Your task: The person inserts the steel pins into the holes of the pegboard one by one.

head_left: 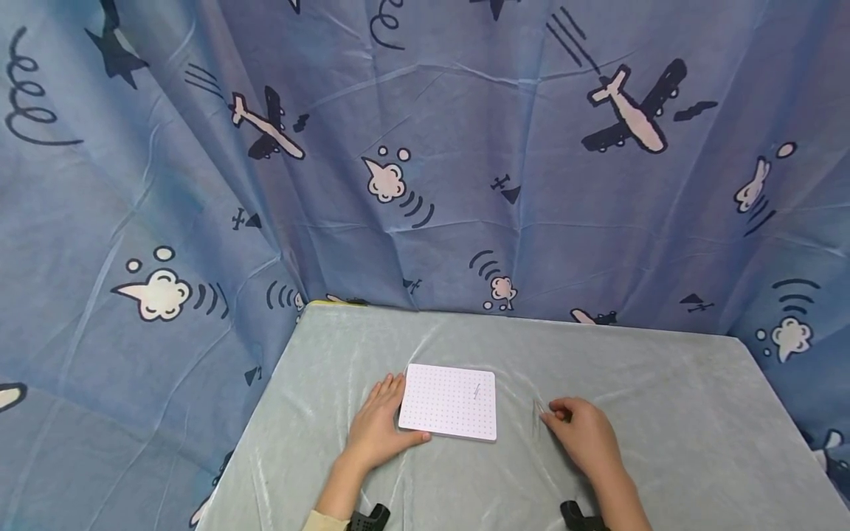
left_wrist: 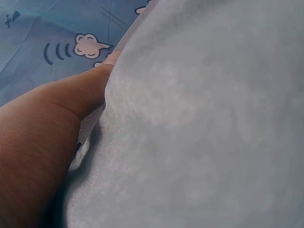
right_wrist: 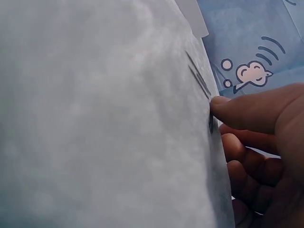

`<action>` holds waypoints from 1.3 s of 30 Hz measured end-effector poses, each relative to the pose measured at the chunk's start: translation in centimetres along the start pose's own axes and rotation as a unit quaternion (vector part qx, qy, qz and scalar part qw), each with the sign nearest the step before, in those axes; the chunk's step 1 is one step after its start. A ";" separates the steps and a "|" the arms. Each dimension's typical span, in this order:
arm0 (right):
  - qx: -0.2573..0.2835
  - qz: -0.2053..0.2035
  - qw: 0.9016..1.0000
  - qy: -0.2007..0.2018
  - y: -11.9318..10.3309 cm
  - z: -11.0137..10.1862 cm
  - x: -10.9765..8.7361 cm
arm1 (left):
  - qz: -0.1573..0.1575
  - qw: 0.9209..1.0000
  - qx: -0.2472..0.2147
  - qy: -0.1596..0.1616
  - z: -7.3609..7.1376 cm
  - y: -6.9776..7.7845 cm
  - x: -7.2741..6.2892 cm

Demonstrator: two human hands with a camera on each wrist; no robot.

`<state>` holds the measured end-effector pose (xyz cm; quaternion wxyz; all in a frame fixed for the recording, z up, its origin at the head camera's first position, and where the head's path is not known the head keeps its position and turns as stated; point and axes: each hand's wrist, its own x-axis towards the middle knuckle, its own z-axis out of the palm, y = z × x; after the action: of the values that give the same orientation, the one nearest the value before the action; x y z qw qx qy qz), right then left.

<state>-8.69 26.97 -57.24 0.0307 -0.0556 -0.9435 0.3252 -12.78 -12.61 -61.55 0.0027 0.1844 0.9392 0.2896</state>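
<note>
A white dotted pad [head_left: 446,413] lies flat, with two short, thin dark lines [head_left: 476,391] on its upper right part. My left hand [head_left: 378,428] rests against it, straight fingers along the left side and thumb at the near left corner. In the left wrist view the thumb [left_wrist: 90,90] reaches the pad's edge. Right of the pad, my right hand [head_left: 584,435] pinches thin needle-like pieces [head_left: 538,408] between thumb and forefinger, low over the cloth. The right wrist view shows these dark slivers [right_wrist: 199,80] pointing away from the thumb tip [right_wrist: 221,104]; the other fingers curl underneath.
A pale grey velvety cloth [head_left: 684,428] covers the table. Its far edge meets a blue curtain [head_left: 451,258] printed with planes and clouds, which also hangs at both sides. Black wrist straps [head_left: 372,518] show at the bottom of the head view.
</note>
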 end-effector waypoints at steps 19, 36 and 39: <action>-0.043 0.011 0.999 -0.025 -0.6 0.1 0.1 | 0.013 1.000 -0.003 0.011 -0.1 0.3 -0.1; -0.082 -0.017 0.996 -0.029 -1.5 0.2 -0.1 | 0.009 1.000 -0.004 0.013 0.1 0.0 -0.2; -0.081 -0.018 0.996 -0.026 -1.5 0.2 -0.1 | 0.006 1.000 -0.003 0.011 0.0 0.1 -0.2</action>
<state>-8.72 25.65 -56.49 0.0073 -0.0320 -0.9680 0.2488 -12.58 -12.59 -61.50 -0.0092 0.1864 0.9374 0.2941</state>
